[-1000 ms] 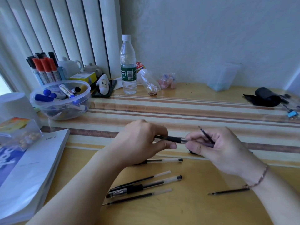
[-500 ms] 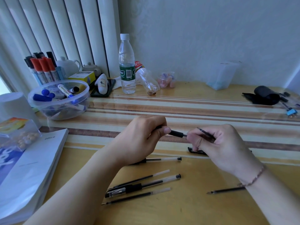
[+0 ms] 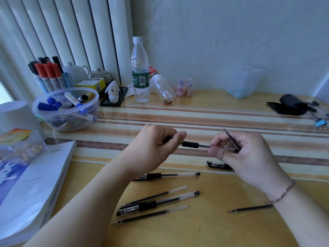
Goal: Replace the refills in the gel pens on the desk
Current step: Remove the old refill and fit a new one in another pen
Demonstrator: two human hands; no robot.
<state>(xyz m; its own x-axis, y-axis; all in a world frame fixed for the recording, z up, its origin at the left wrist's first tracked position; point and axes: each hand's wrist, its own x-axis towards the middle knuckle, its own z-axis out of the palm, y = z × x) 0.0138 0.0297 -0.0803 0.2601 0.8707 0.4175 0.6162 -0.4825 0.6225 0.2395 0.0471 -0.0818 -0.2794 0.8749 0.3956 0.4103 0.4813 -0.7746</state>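
Observation:
My left hand [image 3: 156, 145] pinches the black rubber grip section [image 3: 190, 144] of a gel pen above the desk. A thin refill [image 3: 204, 146] runs from the grip into my right hand [image 3: 243, 155], which holds the clear barrel [image 3: 229, 149] and a second refill [image 3: 232, 139] that sticks up and back. On the desk below lie a capped pen [image 3: 170, 175], another capped pen [image 3: 158, 203], two loose refills [image 3: 154, 194] [image 3: 151, 214] and, to the right, one more refill [image 3: 251, 208]. A black pen cap [image 3: 219, 165] lies under my right hand.
A clear bowl of markers [image 3: 67, 111] and a marker holder [image 3: 48, 73] stand at the back left, with a book [image 3: 35, 184] at the left. A water bottle [image 3: 140, 72], a tipped empty bottle [image 3: 162, 88] and a black pouch [image 3: 290, 105] sit along the back.
Both hands have risen slightly. The grip section and the barrel have come apart a little, so a short stretch of thin refill now shows between them.

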